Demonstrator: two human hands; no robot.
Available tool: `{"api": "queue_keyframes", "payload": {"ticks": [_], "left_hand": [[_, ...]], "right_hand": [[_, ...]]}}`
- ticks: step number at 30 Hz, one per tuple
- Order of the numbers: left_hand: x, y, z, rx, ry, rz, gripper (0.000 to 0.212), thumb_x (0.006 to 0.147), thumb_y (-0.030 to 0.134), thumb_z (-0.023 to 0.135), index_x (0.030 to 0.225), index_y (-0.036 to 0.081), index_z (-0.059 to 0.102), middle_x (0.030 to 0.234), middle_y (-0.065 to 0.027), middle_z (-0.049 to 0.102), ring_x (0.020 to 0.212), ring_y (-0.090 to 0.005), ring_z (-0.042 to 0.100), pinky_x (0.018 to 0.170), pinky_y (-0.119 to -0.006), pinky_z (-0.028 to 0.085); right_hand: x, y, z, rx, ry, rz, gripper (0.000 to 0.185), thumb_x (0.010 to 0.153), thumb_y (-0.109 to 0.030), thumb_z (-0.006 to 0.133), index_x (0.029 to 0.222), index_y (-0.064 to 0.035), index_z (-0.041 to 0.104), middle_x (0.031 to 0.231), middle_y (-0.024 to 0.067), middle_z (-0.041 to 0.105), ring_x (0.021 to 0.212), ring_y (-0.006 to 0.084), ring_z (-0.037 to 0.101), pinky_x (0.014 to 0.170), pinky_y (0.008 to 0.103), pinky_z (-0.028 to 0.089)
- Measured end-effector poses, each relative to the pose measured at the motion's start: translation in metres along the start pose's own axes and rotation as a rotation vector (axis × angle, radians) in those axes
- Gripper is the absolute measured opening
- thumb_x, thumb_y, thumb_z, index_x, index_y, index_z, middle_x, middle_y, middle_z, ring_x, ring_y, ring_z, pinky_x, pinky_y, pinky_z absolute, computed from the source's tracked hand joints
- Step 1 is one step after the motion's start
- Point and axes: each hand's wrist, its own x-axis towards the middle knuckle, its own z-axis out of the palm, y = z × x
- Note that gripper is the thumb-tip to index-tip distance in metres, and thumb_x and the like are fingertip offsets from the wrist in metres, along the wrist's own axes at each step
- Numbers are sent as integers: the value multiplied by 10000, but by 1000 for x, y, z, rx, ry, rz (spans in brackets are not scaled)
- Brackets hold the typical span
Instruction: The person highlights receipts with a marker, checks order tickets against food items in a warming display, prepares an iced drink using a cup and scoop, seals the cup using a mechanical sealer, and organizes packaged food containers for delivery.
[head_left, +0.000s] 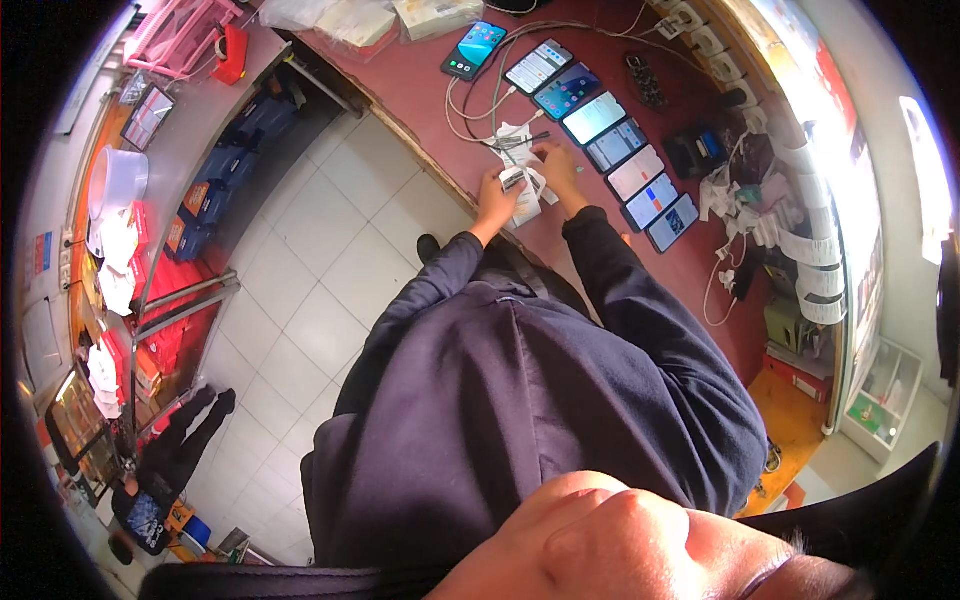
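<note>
My left hand (500, 201) pinches printed white paper slips (525, 204) above the near edge of a dark red tabletop (435, 112). The fingers of my right hand (556, 171) are closed at the slips' upper right side; what lies under the fingertips is partly hidden. Loose cable ends (529, 142) cross the far part of the paper. To the right of my hands, several smartphones with lit screens lie in a slanting row, among them one with a pinkish screen (636, 174). Another lit smartphone (474, 50) lies farther off, with a cable at its lower end.
White charging cables (480, 112) run across the table to power sockets (705, 41) along its right edge. A dark patterned handheld object (645, 79) and crumpled plastic and paper (750, 202) lie on the right. Left, past the tiled floor (322, 217), stand shelves of blue boxes (214, 191) and another person (161, 480).
</note>
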Motion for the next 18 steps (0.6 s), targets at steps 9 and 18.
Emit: {"api": "queue_keyframes", "payload": {"ticks": [9,18], "left_hand": [[-24,-9,-42,-292,-34,-228,311,871,184,650,1124,6,624,1030,-64,653,919,-133,604,798,-284,469],[-86,-59,-132,-433,268,-316,339,877,226,663,1109,-15,611,1017,-65,660,916,-128,600,814,-285,468]], "right_hand": [[-17,-61,-11,-201,105,177,449,739,-312,723,1070,-39,591,1012,184,567,1026,376,513,856,476,394],[-97,-38,18,-134,248,-194,307,793,-108,620,1086,-35,571,1116,186,503,1064,350,476,869,437,390]]}}
